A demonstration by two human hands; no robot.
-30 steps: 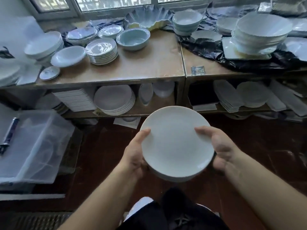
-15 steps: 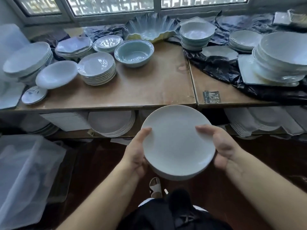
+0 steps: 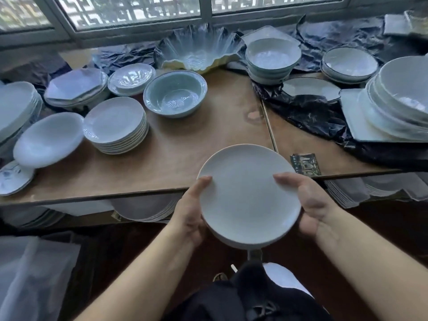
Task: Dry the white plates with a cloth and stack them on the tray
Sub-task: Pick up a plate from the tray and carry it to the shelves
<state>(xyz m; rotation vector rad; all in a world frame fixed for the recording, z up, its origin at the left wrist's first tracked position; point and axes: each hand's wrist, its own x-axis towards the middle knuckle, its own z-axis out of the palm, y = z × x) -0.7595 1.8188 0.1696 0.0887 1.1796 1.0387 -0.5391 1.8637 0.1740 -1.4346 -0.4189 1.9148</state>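
While both hands hold it, the round white ceramic plate [image 3: 249,195] sits in the air just in front of the brown wooden table's [image 3: 185,144] near edge. On the table stand a stack of round white plates [image 3: 115,126] and, behind it, a pale green glazed bowl [image 3: 175,96]. The left hand [image 3: 188,215] grips the plate's left rim, thumb on top. The right hand [image 3: 311,205] grips the right rim, thumb on top.
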